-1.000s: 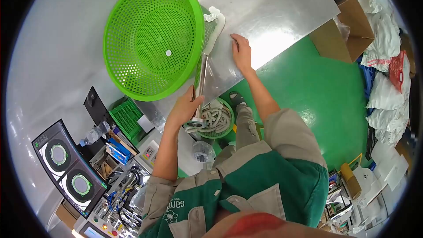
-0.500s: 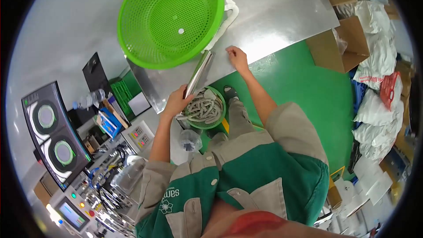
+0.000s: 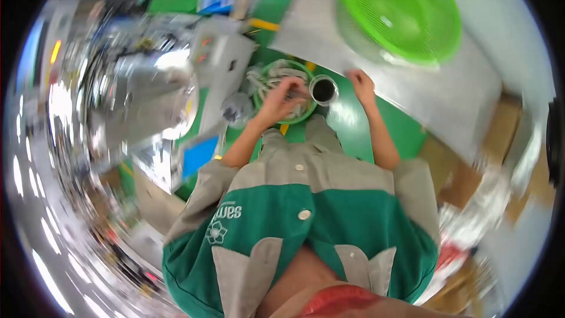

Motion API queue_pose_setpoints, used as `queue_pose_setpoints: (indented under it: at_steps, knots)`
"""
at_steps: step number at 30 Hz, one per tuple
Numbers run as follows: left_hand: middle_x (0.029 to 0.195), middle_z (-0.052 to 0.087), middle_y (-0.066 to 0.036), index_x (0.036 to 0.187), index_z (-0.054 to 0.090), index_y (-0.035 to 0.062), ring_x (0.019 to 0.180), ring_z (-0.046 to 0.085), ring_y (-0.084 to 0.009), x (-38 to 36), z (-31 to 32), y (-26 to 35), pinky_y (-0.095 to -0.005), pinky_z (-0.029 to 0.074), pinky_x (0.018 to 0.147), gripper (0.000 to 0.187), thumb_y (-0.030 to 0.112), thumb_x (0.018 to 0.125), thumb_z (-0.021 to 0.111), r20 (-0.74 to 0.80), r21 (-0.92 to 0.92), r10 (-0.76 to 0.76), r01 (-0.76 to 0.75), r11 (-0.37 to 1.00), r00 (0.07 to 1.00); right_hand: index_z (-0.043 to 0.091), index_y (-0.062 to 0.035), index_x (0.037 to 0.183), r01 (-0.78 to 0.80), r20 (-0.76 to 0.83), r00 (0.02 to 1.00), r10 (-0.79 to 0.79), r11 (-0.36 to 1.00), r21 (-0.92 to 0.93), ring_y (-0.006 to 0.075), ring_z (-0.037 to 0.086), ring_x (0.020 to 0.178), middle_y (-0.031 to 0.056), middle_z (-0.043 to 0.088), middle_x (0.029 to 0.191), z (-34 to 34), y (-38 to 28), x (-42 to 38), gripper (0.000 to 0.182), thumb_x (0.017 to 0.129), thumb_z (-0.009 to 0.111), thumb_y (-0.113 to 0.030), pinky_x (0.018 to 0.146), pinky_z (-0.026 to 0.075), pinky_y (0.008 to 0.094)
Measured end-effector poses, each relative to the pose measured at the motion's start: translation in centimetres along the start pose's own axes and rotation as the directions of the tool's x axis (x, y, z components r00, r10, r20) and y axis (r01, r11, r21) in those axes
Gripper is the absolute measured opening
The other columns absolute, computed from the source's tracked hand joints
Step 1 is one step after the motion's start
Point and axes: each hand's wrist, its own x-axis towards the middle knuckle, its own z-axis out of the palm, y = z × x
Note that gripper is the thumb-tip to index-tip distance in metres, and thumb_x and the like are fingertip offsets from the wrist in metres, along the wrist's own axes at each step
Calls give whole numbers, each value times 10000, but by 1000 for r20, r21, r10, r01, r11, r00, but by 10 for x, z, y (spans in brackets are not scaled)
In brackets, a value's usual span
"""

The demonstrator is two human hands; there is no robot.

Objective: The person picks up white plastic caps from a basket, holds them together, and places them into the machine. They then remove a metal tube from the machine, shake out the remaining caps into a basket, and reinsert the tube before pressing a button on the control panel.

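My left hand is closed on a shiny metal tube, whose dark round opening faces up toward me. Blur hides how the fingers wrap it. Below them, a small green basket on the floor holds several grey-white, sausage-like strips. My right hand hovers by the table's edge with its fingers curled in, and nothing shows in them. Beyond that hand, a large bright green colander-like basket rests on the metal table.
At the left are a grey box with red displays and blurred shiny machinery. A clear plastic container sits beside the small basket. Cardboard boxes and white bags lie to the right.
My view has turned, shifting the table and large basket to the right. The tube, slanted over the table before, now points its open end up at me. My right hand stays curled.
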Motion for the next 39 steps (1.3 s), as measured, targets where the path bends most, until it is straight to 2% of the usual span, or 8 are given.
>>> queue_pose_setpoints:
  at_steps: [4, 7, 10, 13, 25, 31, 36, 39]
  knots:
    - [1061, 568, -82, 1128, 505, 39, 1037, 554, -194, -123, -44, 6, -315, 440, 905, 414, -77, 751, 633, -455, -2, 118, -134, 991, 883, 626, -6, 1002, 49, 397, 916, -64, 998, 48, 131, 616, 764, 72, 657, 862, 70, -45, -6, 170, 878, 564, -105, 713, 487, 257]
    - [1079, 574, -69, 1073, 544, 23, 1028, 550, -176, -223, -80, 8, -320, 450, 914, 343, -64, 754, 632, -807, 72, -41, 167, 983, 589, 626, -24, 1016, 233, 587, 790, -175, 972, -24, 137, 621, 762, 69, 658, 861, 117, -95, -27, 170, 879, 563, -103, 703, 488, 261]
    - [1092, 570, -78, 1097, 531, -11, 977, 573, -157, -274, -130, -10, -289, 500, 841, 337, -50, 784, 650, -973, -196, -208, 120, 973, 102, 623, -31, 1015, 332, 709, 659, -251, 943, 25, 188, 644, 776, 120, 664, 857, 175, -146, -54, 178, 864, 572, -111, 695, 492, 288]
    - [1093, 573, -79, 1119, 537, -24, 959, 585, -164, -292, -183, -58, -291, 509, 833, 353, -44, 789, 662, -996, -78, -82, 130, 988, 27, 621, -26, 1015, 361, 764, 568, -304, 927, 101, 216, 641, 774, 127, 660, 847, 234, -197, -79, 183, 852, 579, -97, 688, 489, 302]
    - [855, 682, -120, 980, 567, -18, 754, 664, -199, -270, -245, -128, -302, 509, 709, 338, 63, 711, 755, -996, -95, -93, 221, 971, -17, 618, -15, 1031, 389, 780, 555, -288, 919, 63, 210, 606, 715, 134, 639, 851, 275, -259, -123, 201, 838, 570, -39, 665, 476, 303]
    - [918, 678, -143, 1060, 592, -10, 794, 665, -231, -268, -249, -146, -307, 525, 697, 401, 98, 710, 756, -990, -82, -118, 352, 933, 81, 622, -15, 1047, 362, 764, 599, -238, 932, 7, 178, 625, 755, 132, 651, 873, 268, -254, -122, 209, 846, 571, -43, 698, 491, 287]
    - [774, 649, -182, 758, 620, -21, 686, 643, -293, -281, -277, -146, -349, 504, 629, 291, 188, 649, 790, -916, 44, -151, 466, 883, 372, 623, -11, 1026, 412, 746, 586, -316, 909, 61, 235, 629, 745, 139, 654, 878, 278, -254, -120, 199, 834, 574, -32, 685, 494, 311]
    - [750, 638, -166, 715, 649, -2, 666, 632, -305, -280, -282, -141, -350, 499, 617, 272, 219, 639, 788, -928, 74, -107, 457, 887, 357, 622, -13, 1018, 424, 729, 593, -343, 902, 79, 260, 627, 745, 145, 653, 887, 283, -258, -119, 193, 833, 569, -33, 681, 492, 322]
